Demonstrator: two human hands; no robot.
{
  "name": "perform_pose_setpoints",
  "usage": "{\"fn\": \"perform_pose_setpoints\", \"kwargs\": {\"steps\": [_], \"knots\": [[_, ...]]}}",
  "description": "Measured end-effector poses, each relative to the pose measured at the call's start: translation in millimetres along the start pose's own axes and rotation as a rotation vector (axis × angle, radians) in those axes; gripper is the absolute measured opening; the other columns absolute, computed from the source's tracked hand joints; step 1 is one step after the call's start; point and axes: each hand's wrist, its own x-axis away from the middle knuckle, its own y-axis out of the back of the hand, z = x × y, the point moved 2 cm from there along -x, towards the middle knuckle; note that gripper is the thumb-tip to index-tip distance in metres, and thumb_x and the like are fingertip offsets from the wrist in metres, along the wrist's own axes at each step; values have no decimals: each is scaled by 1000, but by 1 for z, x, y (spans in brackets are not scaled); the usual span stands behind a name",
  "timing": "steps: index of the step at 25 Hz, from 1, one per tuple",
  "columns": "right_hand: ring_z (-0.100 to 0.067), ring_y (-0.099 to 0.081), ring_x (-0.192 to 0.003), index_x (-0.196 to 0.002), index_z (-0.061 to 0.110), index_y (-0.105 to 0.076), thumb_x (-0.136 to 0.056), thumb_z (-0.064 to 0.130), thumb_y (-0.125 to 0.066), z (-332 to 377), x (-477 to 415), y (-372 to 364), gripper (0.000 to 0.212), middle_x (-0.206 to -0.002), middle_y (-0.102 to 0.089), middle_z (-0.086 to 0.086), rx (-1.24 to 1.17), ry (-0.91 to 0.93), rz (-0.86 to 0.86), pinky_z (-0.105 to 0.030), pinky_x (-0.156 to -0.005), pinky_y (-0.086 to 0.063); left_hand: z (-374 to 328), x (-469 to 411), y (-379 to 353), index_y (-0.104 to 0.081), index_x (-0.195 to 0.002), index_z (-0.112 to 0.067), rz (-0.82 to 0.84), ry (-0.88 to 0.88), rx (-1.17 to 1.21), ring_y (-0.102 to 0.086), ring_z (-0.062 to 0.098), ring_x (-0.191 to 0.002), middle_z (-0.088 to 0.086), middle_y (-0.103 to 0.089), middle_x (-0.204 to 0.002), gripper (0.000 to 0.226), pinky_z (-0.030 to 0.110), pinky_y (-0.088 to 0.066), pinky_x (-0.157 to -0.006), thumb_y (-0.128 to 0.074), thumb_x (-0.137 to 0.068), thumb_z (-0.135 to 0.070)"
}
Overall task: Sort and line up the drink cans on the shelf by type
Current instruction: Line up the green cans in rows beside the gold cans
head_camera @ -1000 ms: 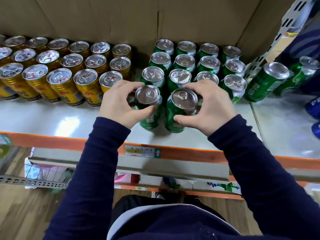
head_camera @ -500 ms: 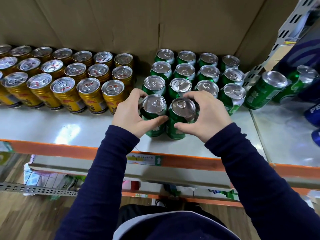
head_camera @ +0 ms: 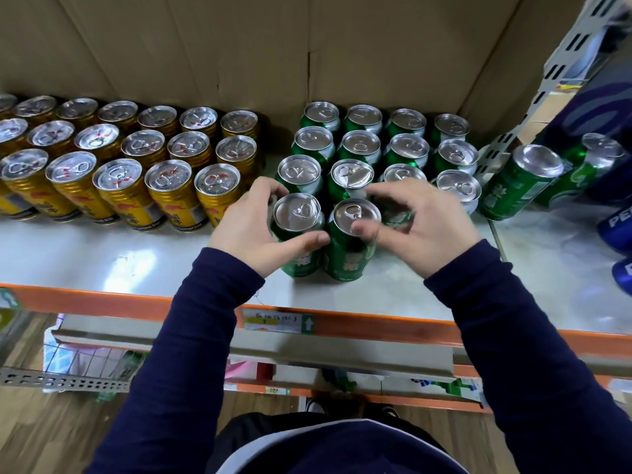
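Cardboard backing (head_camera: pixel 239 46) lines the rear of a pale shelf (head_camera: pixel 102 254) with an orange front edge (head_camera: pixel 376 325), seen from above over a person's dark blue sleeves.

At the centre, the left hand (head_camera: pixel 253 227) holds the left front can (head_camera: pixel 297 213), a green one. Its grip is closed round the can, thumb across the near side and fingers behind. Just beside it stands the right front can (head_camera: pixel 355 217), also green, and the two are touching or nearly so. The right hand (head_camera: pixel 424 224) has its thumb on this can's near rim. Its fingers (head_camera: pixel 386 195) arch over the far side, blurred, so I cannot tell whether that grip is closed on the can.

Both cans stand upright near the middle of the shelf, directly in front of a block of green cans (head_camera: pixel 362 142) set in three rows of four, silver tops up. A gap separates these from the gold cans (head_camera: pixel 119 148) on the left, also in three rows, reaching back to the cardboard.

On the right, past a slotted metal upright (head_camera: pixel 492 155), stand two more green cans (head_camera: pixel 519 186), with blue cans (head_camera: pixel 619 220) at the edge. A price label (head_camera: pixel 277 321) sits on the orange edge.
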Motion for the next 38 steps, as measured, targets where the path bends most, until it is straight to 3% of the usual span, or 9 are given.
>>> {"fn": "perform_pose_setpoints", "kwargs": {"steps": [4,9,12,17,22,28,31,34,38], "knots": [[-24,-54,-99,-107,14,-63,-77,43,-67,-45,3,34,42,-103,-59,-8,210,-124,-311,-29,-86,-38,-37,-30,4,-55,-106,-17,-175,-199,-136,-47,15,-100,-3,-52,-107,63,30,-40,-83,-49,-70,-69],[-23,-55,-97,-114,20,-52,-67,37,-77,-81,1,32,56,-111,-58,-7,203,-276,-143,-25,-81,-39,-90,-80,-36,-61,-107,-23,186,-346,-343,-56,22,-103,-2,-61,-105,75,39,-43,-91,-45,-56,-76],[-20,-58,-91,-108,21,-55,-64,37,-79,-88,5,41,54,-104,-62,-3,144,-260,-239,-33,-81,-49,-103,-93,-52,-58,-112,-23,305,-314,-503,-56,26,-103,-1,-62,-107,77,37,-43,-89,-62,-53,-73],[-15,-56,-87,-109,21,-56,-63,39,-81,-101,6,47,55,-102,-62,0,156,-241,-164,-25,-77,-44,-115,-94,-60,-63,-102,-21,246,-298,-530,-59,25,-87,0,-66,-92,60,29,-41,-69,-76,-53,-54],[-14,-56,-88,-108,20,-56,-62,36,-81,-102,6,48,54,-103,-62,0,108,-227,-180,-21,-79,-41,-116,-96,-68,-64,-97,-20,280,-258,-436,-59,21,-81,-1,-66,-85,59,39,-53,-75,-78,-51,-55],[-18,-53,-92,-103,18,-65,-64,48,-78,-87,-9,71,51,-102,-60,-4,210,-171,-88,-24,-77,-36,-97,-95,-33,-62,-117,-20,210,-223,-277,-58,24,-103,2,-65,-109,64,39,-46,-92,-61,-69,-62],[-22,-56,-103,-108,14,-67,-74,41,-72,-52,-35,68,43,-110,-63,-6,186,21,-31,-27,-87,-39,-59,-91,4,-62,-117,-21,105,-107,-377,-56,30,-107,7,-63,-112,54,43,-45,-93,-58,-76,-56],[-21,-59,-104,-113,14,-65,-77,39,-71,-23,-64,35,43,-113,-66,-5,240,194,203,-27,-90,-41,-39,-79,17,-61,-118,-22,152,20,-451,-56,32,-107,9,-63,-114,70,42,-47,-91,-61,-62,-65],[-19,-61,-95,-108,15,-67,-72,33,-75,-13,-74,9,41,-102,-68,-5,195,181,239,-25,-85,-40,-36,-75,17,-70,-103,-17,98,94,-378,-59,28,-96,9,-69,-99,55,34,-47,-83,-76,-63,-53]]}}
